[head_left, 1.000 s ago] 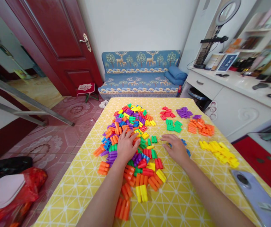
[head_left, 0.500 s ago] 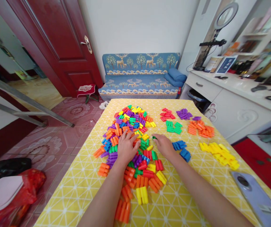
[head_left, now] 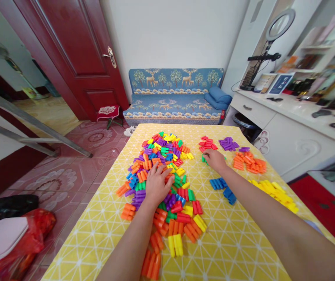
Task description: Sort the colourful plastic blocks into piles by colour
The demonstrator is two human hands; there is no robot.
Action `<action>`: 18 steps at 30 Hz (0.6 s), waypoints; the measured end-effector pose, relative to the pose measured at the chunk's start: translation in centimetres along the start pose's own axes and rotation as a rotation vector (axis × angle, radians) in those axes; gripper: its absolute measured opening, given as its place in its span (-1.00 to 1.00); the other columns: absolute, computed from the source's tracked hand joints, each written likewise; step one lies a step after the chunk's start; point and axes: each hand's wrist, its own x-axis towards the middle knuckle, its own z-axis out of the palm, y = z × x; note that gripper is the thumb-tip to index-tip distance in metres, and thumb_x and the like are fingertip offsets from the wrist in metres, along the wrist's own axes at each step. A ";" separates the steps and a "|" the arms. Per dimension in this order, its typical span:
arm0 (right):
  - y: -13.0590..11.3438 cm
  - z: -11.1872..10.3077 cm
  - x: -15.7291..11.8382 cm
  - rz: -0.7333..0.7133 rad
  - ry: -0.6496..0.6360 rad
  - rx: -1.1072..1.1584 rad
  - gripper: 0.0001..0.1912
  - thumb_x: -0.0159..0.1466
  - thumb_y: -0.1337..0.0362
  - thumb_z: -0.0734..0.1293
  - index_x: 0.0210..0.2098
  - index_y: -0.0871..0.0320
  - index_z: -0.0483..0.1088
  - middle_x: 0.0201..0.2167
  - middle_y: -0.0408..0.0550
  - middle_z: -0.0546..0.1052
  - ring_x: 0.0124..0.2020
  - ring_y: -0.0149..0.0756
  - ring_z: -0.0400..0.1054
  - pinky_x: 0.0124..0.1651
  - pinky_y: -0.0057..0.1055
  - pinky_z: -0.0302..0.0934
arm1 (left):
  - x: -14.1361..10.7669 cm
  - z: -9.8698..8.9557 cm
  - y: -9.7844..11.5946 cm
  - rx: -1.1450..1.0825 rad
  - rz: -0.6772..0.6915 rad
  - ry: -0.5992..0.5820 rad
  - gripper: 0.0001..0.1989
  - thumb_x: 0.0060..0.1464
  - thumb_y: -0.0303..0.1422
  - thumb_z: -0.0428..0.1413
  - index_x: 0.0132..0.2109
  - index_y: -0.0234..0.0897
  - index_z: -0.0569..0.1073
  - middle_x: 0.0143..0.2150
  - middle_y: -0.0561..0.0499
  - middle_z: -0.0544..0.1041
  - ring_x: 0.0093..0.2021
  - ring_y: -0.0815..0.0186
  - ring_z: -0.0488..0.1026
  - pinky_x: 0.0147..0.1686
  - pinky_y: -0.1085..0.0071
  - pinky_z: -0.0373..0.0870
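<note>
Some bare tablecloth (head_left: 198,171) beside right hand (head_left: 216,160)

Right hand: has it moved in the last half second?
Yes. Judged against the sofa, the right hand has gone forward and rightward, from the edge of the mixed pile to the green group.

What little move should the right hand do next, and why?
I'd perhaps gently loosen the right hand right there. A green plastic tube-shaped block shows at its fingertips, though whether it is pinched or lying there is hard to see. Nearby, red plastic tube-shaped blocks and blue plastic tube-shaped blocks lie grouped by colour, so this spot seems to suit green.
</note>
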 end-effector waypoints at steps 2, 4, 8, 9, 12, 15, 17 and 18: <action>0.0 0.1 0.0 -0.040 0.009 -0.026 -0.84 0.19 0.35 0.31 -0.27 0.13 0.52 -0.15 0.02 0.55 -0.08 -0.17 0.37 -0.10 -0.33 0.17 | 0.0 0.0 0.0 -0.005 -0.001 -0.002 -0.66 0.21 -0.17 0.01 0.07 -0.05 0.49 0.16 0.04 0.43 0.32 0.01 0.09 0.24 0.00 0.18; 0.0 0.0 -0.1 -0.063 0.011 -0.046 -0.85 0.19 0.36 0.31 -0.28 0.15 0.53 -0.14 0.06 0.54 -0.06 -0.13 0.33 -0.06 -0.29 0.15 | 0.0 -0.1 0.0 -0.009 0.001 -0.002 -0.66 0.21 -0.17 0.01 0.06 -0.05 0.49 0.16 0.04 0.43 0.32 0.01 0.09 0.25 -0.01 0.17; -0.8 -0.2 -0.7 -0.084 0.023 -0.082 -0.84 0.22 0.36 0.29 -0.35 0.15 0.54 -0.17 0.10 0.52 -0.04 -0.07 0.28 -0.05 -0.22 0.14 | 0.1 -0.1 0.0 -0.005 0.003 0.002 -0.67 0.21 -0.18 0.00 0.06 -0.06 0.50 0.14 0.03 0.44 0.32 0.03 0.11 0.25 0.01 0.17; -1.2 -0.2 -0.9 -0.098 0.044 -0.079 -0.84 0.22 0.36 0.29 -0.34 0.15 0.54 -0.14 0.10 0.51 -0.02 -0.06 0.27 -0.04 -0.21 0.14 | 0.1 -0.1 0.0 -0.003 0.002 0.000 -0.67 0.21 -0.18 0.01 0.07 -0.05 0.49 0.14 0.03 0.44 0.31 0.03 0.11 0.26 0.02 0.17; -3.4 -0.2 -2.5 -0.194 0.083 0.037 -0.82 0.21 0.39 0.28 -0.26 0.14 0.53 -0.09 0.06 0.49 0.00 -0.10 0.27 0.01 -0.22 0.15 | 0.2 -0.1 0.0 0.002 -0.001 -0.014 -0.66 0.21 -0.17 0.01 0.08 -0.05 0.49 0.14 0.03 0.44 0.31 0.03 0.12 0.25 0.01 0.17; -6.0 0.2 -5.3 -0.242 0.008 0.279 -0.80 0.23 0.38 0.26 -0.21 0.14 0.49 -0.13 0.01 0.50 -0.12 -0.24 0.36 -0.03 -0.30 0.22 | 0.1 -0.2 0.1 0.000 -0.004 -0.018 -0.66 0.21 -0.16 0.01 0.08 -0.04 0.49 0.15 0.03 0.44 0.32 0.02 0.11 0.25 0.01 0.17; -7.5 0.4 -7.4 -0.223 -0.042 0.389 -0.82 0.24 0.34 0.27 -0.20 0.14 0.48 -0.17 -0.02 0.51 -0.17 -0.27 0.38 -0.06 -0.32 0.24 | 0.1 -0.1 0.0 -0.004 -0.003 -0.010 -0.66 0.21 -0.17 0.01 0.07 -0.04 0.49 0.15 0.03 0.44 0.32 0.02 0.11 0.25 0.01 0.17; -8.1 0.5 -8.4 -0.214 -0.053 0.415 -0.83 0.23 0.32 0.28 -0.20 0.13 0.48 -0.18 -0.03 0.51 -0.16 -0.26 0.38 -0.03 -0.31 0.24 | 0.1 -0.1 0.0 -0.007 -0.001 -0.004 -0.66 0.21 -0.17 0.02 0.07 -0.04 0.49 0.15 0.03 0.44 0.31 0.03 0.12 0.25 0.01 0.17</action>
